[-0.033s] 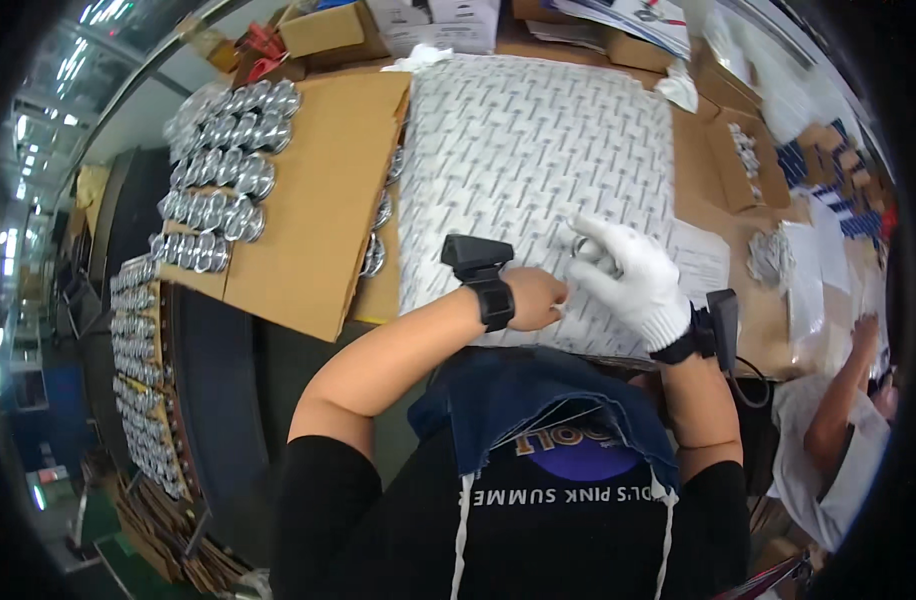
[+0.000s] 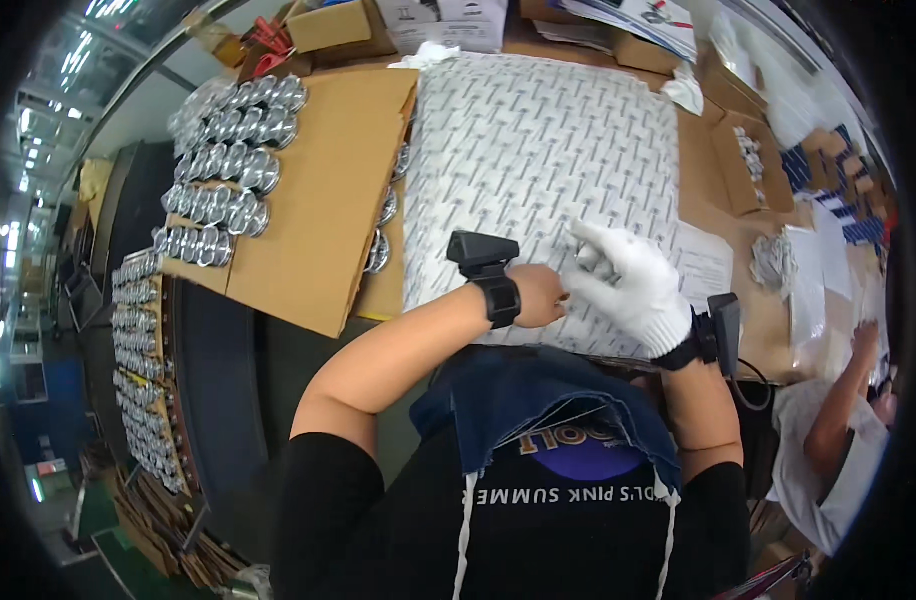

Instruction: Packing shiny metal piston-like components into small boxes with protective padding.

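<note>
My right hand [image 2: 633, 285], in a white knitted glove, has its thumb and fingers curled round a small shiny round metal part [image 2: 593, 262]. Bare and half closed, my left hand [image 2: 534, 296] is close to that part from the left, knuckles upward. Its fingertips point toward the glove, and what they pinch, if anything, is hidden. Both hands are above the near part of a white cushioned sheet [image 2: 538, 140] printed with a repeating grey pattern. A black strap with a block-shaped device is on each wrist.
Rows of shiny round metal parts [image 2: 218, 208] stand on cardboard [image 2: 318, 180] at left, with more on a lower rack [image 2: 143, 370]. An open carton [image 2: 725, 165] of small parts and a bundle of grey pieces [image 2: 773, 260] lie at right. Another person's arm [image 2: 840, 410] reaches in there.
The metal part in my right glove shows at a slightly different angle. Both hands stay in nearly the same place, and the whole view has shifted a little.
</note>
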Demonstrator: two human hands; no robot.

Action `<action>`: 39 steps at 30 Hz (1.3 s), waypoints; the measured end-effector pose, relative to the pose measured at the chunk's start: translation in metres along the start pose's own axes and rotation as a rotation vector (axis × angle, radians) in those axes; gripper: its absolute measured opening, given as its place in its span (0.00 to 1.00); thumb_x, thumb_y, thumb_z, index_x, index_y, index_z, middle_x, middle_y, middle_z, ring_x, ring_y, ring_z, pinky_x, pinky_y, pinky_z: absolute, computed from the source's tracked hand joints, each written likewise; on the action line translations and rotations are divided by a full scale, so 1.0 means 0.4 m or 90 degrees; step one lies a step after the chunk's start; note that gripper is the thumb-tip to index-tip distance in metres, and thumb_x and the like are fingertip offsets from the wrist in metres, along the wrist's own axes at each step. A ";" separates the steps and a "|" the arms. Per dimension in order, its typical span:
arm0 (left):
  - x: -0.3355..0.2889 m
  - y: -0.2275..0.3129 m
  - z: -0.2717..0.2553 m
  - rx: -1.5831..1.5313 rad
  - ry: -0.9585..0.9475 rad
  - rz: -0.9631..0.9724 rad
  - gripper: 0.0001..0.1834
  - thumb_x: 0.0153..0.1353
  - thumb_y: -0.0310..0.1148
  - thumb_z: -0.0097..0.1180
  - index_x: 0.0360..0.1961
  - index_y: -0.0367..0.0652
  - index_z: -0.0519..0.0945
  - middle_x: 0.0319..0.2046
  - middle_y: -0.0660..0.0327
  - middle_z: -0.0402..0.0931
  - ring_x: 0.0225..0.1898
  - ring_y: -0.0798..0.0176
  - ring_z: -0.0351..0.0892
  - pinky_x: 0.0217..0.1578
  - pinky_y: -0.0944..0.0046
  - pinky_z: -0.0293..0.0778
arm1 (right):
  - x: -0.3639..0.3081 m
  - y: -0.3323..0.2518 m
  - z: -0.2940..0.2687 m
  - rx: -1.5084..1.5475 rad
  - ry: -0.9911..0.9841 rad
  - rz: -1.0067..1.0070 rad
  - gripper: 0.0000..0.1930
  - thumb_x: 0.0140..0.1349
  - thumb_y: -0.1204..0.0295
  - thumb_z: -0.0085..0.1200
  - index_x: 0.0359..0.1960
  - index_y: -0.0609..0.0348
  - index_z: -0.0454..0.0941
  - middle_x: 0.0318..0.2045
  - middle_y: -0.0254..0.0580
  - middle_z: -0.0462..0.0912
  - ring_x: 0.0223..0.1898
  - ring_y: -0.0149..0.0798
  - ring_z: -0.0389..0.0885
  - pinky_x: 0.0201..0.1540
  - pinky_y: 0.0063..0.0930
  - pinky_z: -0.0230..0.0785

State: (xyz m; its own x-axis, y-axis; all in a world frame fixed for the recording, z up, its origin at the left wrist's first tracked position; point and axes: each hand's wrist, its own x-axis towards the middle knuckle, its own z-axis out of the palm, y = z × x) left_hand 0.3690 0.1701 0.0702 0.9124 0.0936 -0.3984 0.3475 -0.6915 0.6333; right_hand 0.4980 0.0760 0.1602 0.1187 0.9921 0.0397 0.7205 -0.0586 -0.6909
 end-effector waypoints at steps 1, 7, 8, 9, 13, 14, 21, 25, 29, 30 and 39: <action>0.005 -0.006 -0.005 -0.028 -0.004 -0.001 0.14 0.56 0.38 0.49 0.40 0.41 0.76 0.34 0.51 0.78 0.39 0.49 0.76 0.41 0.54 0.70 | -0.004 -0.021 0.005 0.030 -0.007 -0.036 0.26 0.46 0.60 0.60 0.47 0.58 0.73 0.32 0.45 0.79 0.34 0.43 0.77 0.38 0.33 0.70; 0.111 -0.139 0.121 -0.024 0.256 0.186 0.15 0.55 0.36 0.48 0.42 0.42 0.75 0.37 0.52 0.77 0.38 0.53 0.77 0.41 0.54 0.71 | 0.043 -0.057 0.076 -0.034 -0.011 -0.333 0.28 0.39 0.60 0.65 0.43 0.61 0.74 0.32 0.47 0.78 0.36 0.48 0.77 0.40 0.35 0.69; 0.109 -0.133 0.116 -0.058 0.225 0.169 0.15 0.55 0.36 0.48 0.42 0.42 0.75 0.37 0.52 0.77 0.38 0.53 0.77 0.42 0.54 0.72 | 0.043 -0.058 0.084 -0.057 -0.020 -0.334 0.28 0.39 0.60 0.65 0.42 0.60 0.74 0.31 0.46 0.78 0.36 0.48 0.77 0.40 0.35 0.68; 0.099 -0.117 0.101 -0.091 0.191 0.148 0.15 0.55 0.36 0.48 0.42 0.42 0.75 0.37 0.52 0.77 0.39 0.53 0.77 0.42 0.54 0.72 | 0.045 -0.057 0.088 -0.081 -0.028 -0.334 0.27 0.38 0.61 0.65 0.42 0.60 0.74 0.31 0.45 0.78 0.35 0.47 0.77 0.40 0.35 0.68; 0.047 -0.064 0.047 -0.184 0.078 0.073 0.15 0.57 0.36 0.47 0.43 0.41 0.74 0.38 0.51 0.76 0.39 0.54 0.77 0.42 0.55 0.72 | 0.047 -0.046 0.091 -0.144 -0.135 -0.236 0.29 0.34 0.64 0.67 0.44 0.55 0.75 0.37 0.41 0.78 0.39 0.45 0.75 0.45 0.35 0.63; 0.047 -0.055 0.041 -0.211 0.070 0.069 0.15 0.57 0.35 0.47 0.43 0.41 0.74 0.38 0.51 0.76 0.40 0.54 0.77 0.42 0.56 0.72 | 0.051 -0.033 0.093 -0.145 -0.136 -0.238 0.29 0.34 0.64 0.67 0.44 0.55 0.75 0.37 0.41 0.78 0.39 0.45 0.75 0.45 0.35 0.63; 0.069 -0.012 0.015 -0.487 0.046 0.053 0.15 0.60 0.35 0.45 0.45 0.39 0.73 0.40 0.50 0.76 0.41 0.54 0.77 0.43 0.57 0.72 | 0.065 -0.011 0.091 0.153 -0.164 -0.112 0.23 0.37 0.68 0.67 0.39 0.58 0.78 0.32 0.42 0.79 0.39 0.44 0.76 0.47 0.32 0.65; 0.085 -0.010 -0.018 -0.703 0.033 0.008 0.15 0.61 0.34 0.44 0.45 0.38 0.73 0.41 0.50 0.75 0.42 0.54 0.76 0.44 0.58 0.73 | 0.086 0.041 0.100 0.109 -0.029 -0.179 0.19 0.41 0.71 0.65 0.39 0.60 0.79 0.39 0.45 0.79 0.43 0.43 0.76 0.49 0.31 0.65; 0.097 -0.055 -0.056 -0.994 0.110 -0.086 0.15 0.62 0.34 0.43 0.46 0.36 0.72 0.42 0.49 0.75 0.43 0.54 0.76 0.44 0.59 0.73 | 0.055 0.010 0.078 -0.027 0.229 -0.176 0.22 0.43 0.72 0.64 0.43 0.60 0.76 0.38 0.45 0.79 0.45 0.43 0.75 0.49 0.31 0.65; 0.102 -0.060 -0.063 -1.100 0.185 -0.083 0.13 0.62 0.33 0.45 0.43 0.35 0.72 0.38 0.50 0.74 0.41 0.56 0.76 0.42 0.61 0.75 | 0.048 0.009 0.072 -0.038 0.269 -0.238 0.23 0.44 0.72 0.64 0.45 0.59 0.76 0.33 0.44 0.80 0.41 0.42 0.77 0.45 0.31 0.68; 0.089 -0.059 -0.086 -1.096 0.511 -0.140 0.10 0.58 0.30 0.50 0.39 0.36 0.71 0.33 0.56 0.74 0.34 0.62 0.74 0.39 0.65 0.73 | 0.020 -0.041 0.144 0.015 -0.108 0.186 0.29 0.43 0.45 0.59 0.41 0.53 0.77 0.26 0.45 0.81 0.31 0.46 0.81 0.34 0.35 0.72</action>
State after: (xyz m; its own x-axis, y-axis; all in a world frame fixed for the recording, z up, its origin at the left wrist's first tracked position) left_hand 0.4005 0.2143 0.0638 0.5246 0.6781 -0.5148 -0.1984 0.6854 0.7006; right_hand 0.4478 0.0912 0.1302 0.2010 0.9381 -0.2820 0.6563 -0.3427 -0.6722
